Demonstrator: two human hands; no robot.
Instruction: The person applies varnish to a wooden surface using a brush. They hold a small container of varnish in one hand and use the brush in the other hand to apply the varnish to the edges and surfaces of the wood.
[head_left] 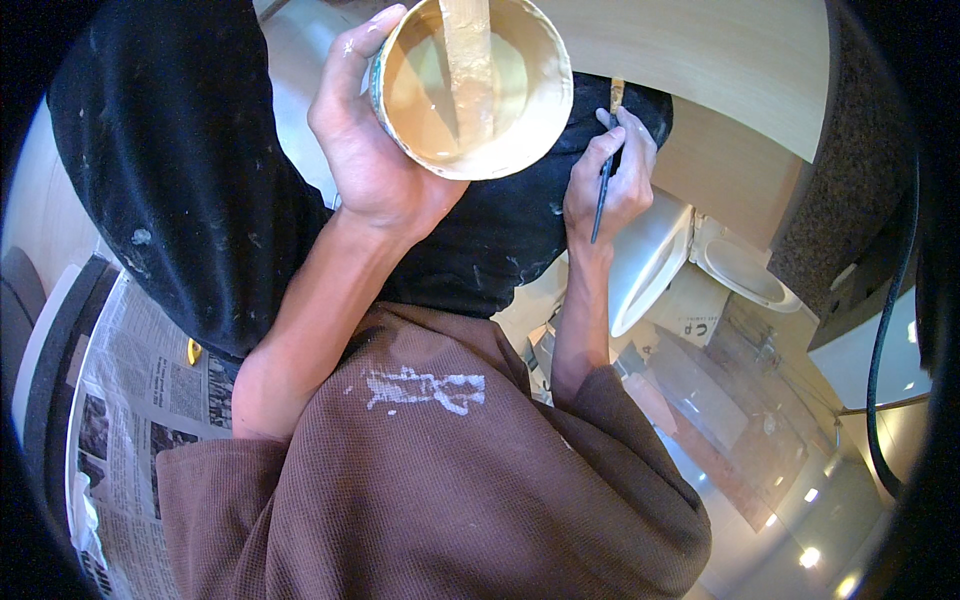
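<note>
Left hand (375,165) raised, gripping open round tub (546,105) of tan paint, flat stick (468,60) inside, over black trousers (450,255). Right hand (625,190) pinches slim dark-handled paintbrush (599,212). Printed black-and-white newspaper (165,375) lower left.

Upper edge cutting off stick (467,50) and part of tub (540,120). Tub hiding most fingers of left hand (365,165). Right hand (628,185) covering part of brush (603,190). Lower edge cropping shirt (450,480).
</note>
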